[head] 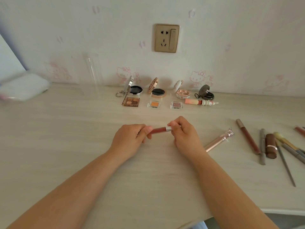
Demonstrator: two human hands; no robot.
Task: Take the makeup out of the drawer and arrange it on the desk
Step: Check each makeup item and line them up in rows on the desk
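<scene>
Slim dark-red lip gloss tube with silver collar held horizontal above desk centre, four open round compacts plus three small eyeshadow pans lined along the back edge, brushes and pencils near the right edge.

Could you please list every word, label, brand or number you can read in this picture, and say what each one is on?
No text can be read.
Socket plate: no lettering visible.
Wallpaper: cartoon cats only, no words.
Compacts, palettes and lip tubes: any print is too small or blurred.
Lip gloss in the hands: no label visible.
</scene>
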